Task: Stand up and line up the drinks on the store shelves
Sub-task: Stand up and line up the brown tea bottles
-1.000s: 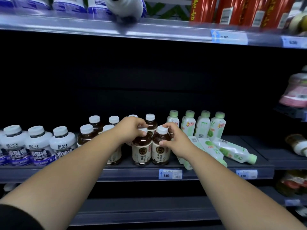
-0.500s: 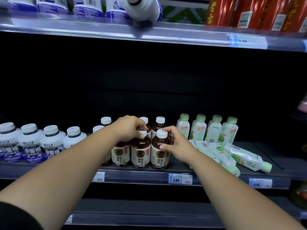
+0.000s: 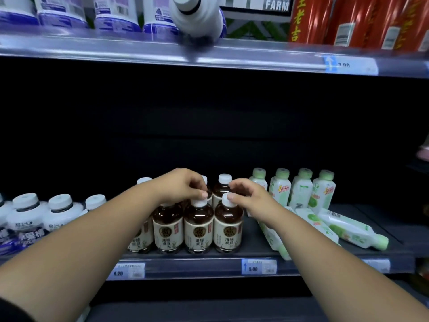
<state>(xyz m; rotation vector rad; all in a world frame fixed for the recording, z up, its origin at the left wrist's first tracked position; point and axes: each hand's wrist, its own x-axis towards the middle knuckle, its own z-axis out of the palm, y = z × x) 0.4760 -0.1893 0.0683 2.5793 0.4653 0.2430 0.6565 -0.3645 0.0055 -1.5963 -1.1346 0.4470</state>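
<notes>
Both bare arms are stretched toward the middle grey metal shelf (image 3: 209, 267), where a cluster of small brown tea bottles with white caps and cream paper labels (image 3: 168, 228) stands upright in rows close to the front edge. The left hand (image 3: 183, 185) comes over from above with its fingers curled, the fingertips pinching the white cap of the second bottle from the right (image 3: 198, 226) in the front row. The right hand (image 3: 251, 199) sits just beside it, thumb and curled fingers closed on the cap of the rightmost front bottle (image 3: 228, 226); the two bottles stand touching side by side. To the right, four pale green-and-white plastic bottles (image 3: 300, 194) stand in a line at the back, and three more of the same kind lie toppled bottles (image 3: 352, 228) on their sides in front of them, one partly under the right forearm. To the left stand squat white bottles with purple labels (image 3: 25, 214). Blue price tags (image 3: 258, 267) are clipped to the shelf edge. On the upper shelf (image 3: 139, 52) a white bottle on its side (image 3: 197, 17) points its cap outward, beside tall red containers (image 3: 325, 19).
</notes>
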